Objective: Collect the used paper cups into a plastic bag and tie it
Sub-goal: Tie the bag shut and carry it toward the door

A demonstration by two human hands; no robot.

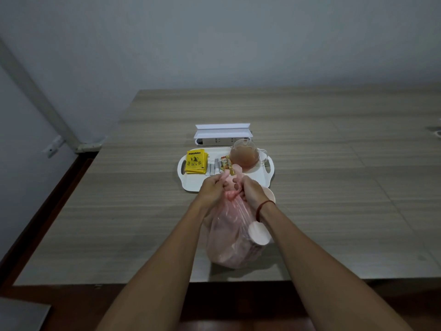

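Arms: two bare arms reach forward from the bottom edge; the right wrist wears a thin red string band (262, 207).
Left hand: the left hand (213, 188) is closed tight on the bunched top of the thin pink see-through plastic bag (229, 237).
Right hand: the right hand (253, 191) is closed on the same bunched top, just beside the left hand, with the twisted neck of the bag between them.
Bag: it sits on the desk near the front edge, full and round; pale paper cups (259, 232) show through its right side.
Desk: the wide grey-brown wood-grain desk (346, 187) fills the middle of the view, with dark brown floor in front of it and to its left.
Tray: a white plastic tray with two handle holes (256, 179) lies just behind the hands.
On the tray: yellow tea packets (196, 161) on the left, small thin sachets (214, 166) in the middle, and a round clear glass cup of brown drink (244, 154) on the right.
Writing: the yellow packets say "sunshine" and "TEA".
Behind the tray: a white power strip (219, 140) and a white folded card box (223, 130).
Room: a plain grey wall (214, 44) stands behind the desk, and a white pipe (40, 96) slants down at the left.
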